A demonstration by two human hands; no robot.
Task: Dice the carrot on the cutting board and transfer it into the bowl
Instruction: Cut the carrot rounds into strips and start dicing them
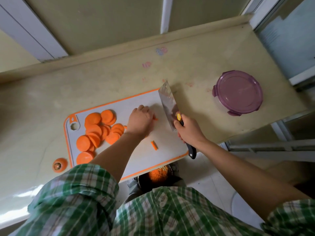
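Note:
A white cutting board with an orange rim lies on the counter. Several round carrot slices are piled on its left half. My left hand sits curled over small carrot pieces near the board's middle. A single carrot stick lies loose closer to me. My right hand grips the black handle of a cleaver, whose blade is raised just right of my left hand. A dark bowl holding diced carrot shows below the board's near edge.
A carrot end lies on the counter left of the board. A round container with a purple lid stands at the far right. The counter's right edge drops off beyond it. A wall ledge runs along the back.

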